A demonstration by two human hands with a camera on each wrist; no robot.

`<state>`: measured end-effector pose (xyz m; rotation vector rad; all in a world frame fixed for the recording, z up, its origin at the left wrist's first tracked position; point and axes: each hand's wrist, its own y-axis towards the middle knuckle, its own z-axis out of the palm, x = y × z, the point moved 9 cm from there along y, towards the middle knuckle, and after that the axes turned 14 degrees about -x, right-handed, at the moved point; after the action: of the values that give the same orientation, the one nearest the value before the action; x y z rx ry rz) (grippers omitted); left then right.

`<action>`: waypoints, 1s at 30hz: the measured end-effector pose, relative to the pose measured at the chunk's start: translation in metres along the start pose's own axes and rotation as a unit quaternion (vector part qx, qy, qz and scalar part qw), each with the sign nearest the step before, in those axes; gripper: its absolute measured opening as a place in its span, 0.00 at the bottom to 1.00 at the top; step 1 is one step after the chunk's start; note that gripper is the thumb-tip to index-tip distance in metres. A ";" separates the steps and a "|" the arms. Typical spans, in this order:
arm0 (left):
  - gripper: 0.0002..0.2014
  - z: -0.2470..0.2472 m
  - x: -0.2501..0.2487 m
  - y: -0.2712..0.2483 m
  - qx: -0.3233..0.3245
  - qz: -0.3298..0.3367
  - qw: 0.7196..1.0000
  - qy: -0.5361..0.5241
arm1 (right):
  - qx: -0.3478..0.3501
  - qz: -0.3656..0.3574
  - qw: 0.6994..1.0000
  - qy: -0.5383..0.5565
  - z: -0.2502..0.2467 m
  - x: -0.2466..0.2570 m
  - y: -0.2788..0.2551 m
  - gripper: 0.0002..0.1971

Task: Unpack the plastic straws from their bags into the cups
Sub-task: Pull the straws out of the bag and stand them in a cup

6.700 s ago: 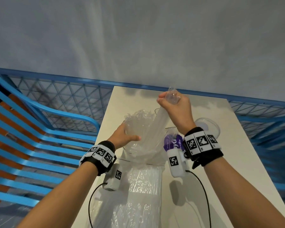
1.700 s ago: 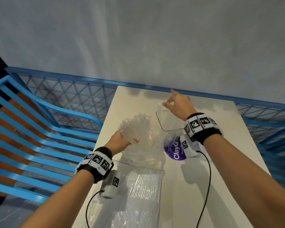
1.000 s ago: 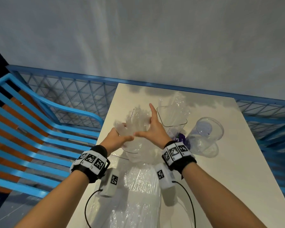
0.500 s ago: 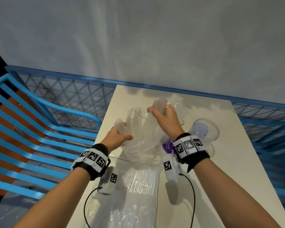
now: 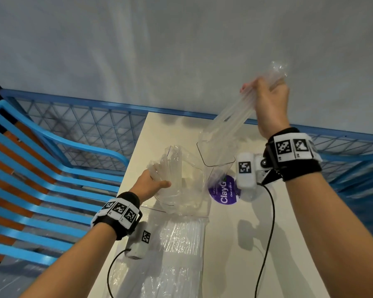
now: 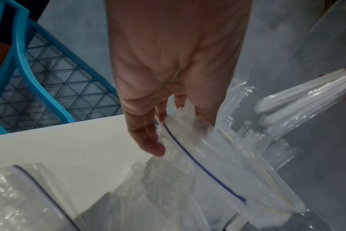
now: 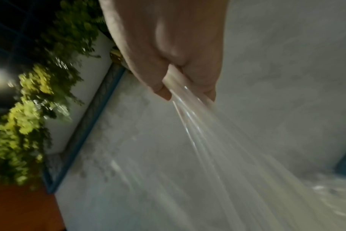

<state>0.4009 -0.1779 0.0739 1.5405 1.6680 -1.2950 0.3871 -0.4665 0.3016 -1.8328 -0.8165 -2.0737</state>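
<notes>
My right hand (image 5: 267, 97) is raised high and grips a bundle of clear straws (image 5: 228, 117) (image 7: 203, 125) whose lower ends hang over a clear square cup (image 5: 215, 153). My left hand (image 5: 149, 183) (image 6: 168, 78) holds the opened zip bag (image 5: 177, 177) (image 6: 205, 171) by its mouth, with several clear straws still inside it. A second clear cup (image 5: 220, 188) with a purple label stands behind the right wrist camera. Another full bag of straws (image 5: 172, 254) lies flat on the white table (image 5: 235, 244) near me.
A blue slatted bench (image 5: 41, 168) stands left of the table. A blue mesh rail (image 5: 95, 121) runs along the table's far edge against a grey wall. Camera cables trail over the table near my wrists.
My right hand has pulled a bundle of straws out of the bag and lifted it up and to the right, above the square cup. The left hand keeps holding the bag.
</notes>
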 end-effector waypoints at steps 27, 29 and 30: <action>0.21 0.005 0.000 0.003 0.008 -0.001 1.000 -0.016 | 0.207 -0.275 0.893 -0.289 0.094 -0.090 -0.035 0.25; 0.22 0.006 0.000 0.002 0.008 -0.002 1.000 -0.015 | 0.266 -0.285 0.874 -0.289 0.103 -0.088 -0.042 0.31; 0.23 0.006 0.000 0.002 0.009 -0.003 1.000 -0.015 | 0.303 -0.285 0.854 -0.312 0.108 -0.094 -0.047 0.31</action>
<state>0.4017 -0.1834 0.0707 1.5204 1.6482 -1.3319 0.4676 -0.3841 0.2043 -2.0036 -2.1082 -1.1361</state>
